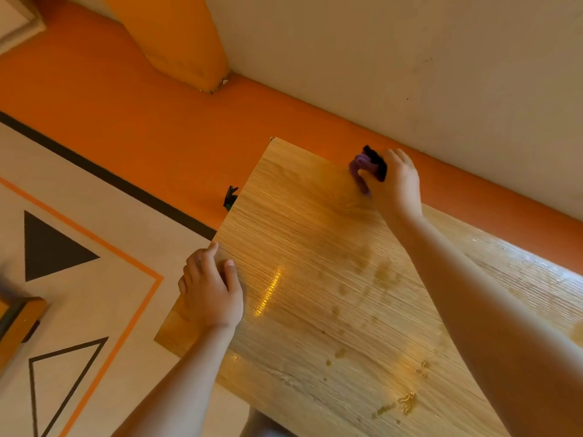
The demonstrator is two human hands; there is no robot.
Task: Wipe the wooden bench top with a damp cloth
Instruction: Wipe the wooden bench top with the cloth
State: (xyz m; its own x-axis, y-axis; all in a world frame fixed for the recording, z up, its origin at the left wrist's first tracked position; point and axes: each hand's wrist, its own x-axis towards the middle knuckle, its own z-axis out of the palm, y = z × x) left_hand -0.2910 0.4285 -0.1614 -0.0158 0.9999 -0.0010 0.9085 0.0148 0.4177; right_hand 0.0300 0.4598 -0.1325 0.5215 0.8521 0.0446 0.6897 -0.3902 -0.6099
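The wooden bench top (315, 247) runs from the centre to the lower right, pale grained wood with wet patches and streaks on it. My right hand (394, 181) grips a bunched purple and black cloth (367, 164) and presses it on the far corner of the top, close to the wall. My left hand (211, 288) holds the bench's left end, thumb on top and fingers curled over the edge.
A white wall (410, 58) with an orange lower band (473, 197) runs right behind the bench. The orange floor and a beige rug (94, 310) with dark triangles lie to the left. A small black clip-like part (231, 197) sticks out at the bench's left edge.
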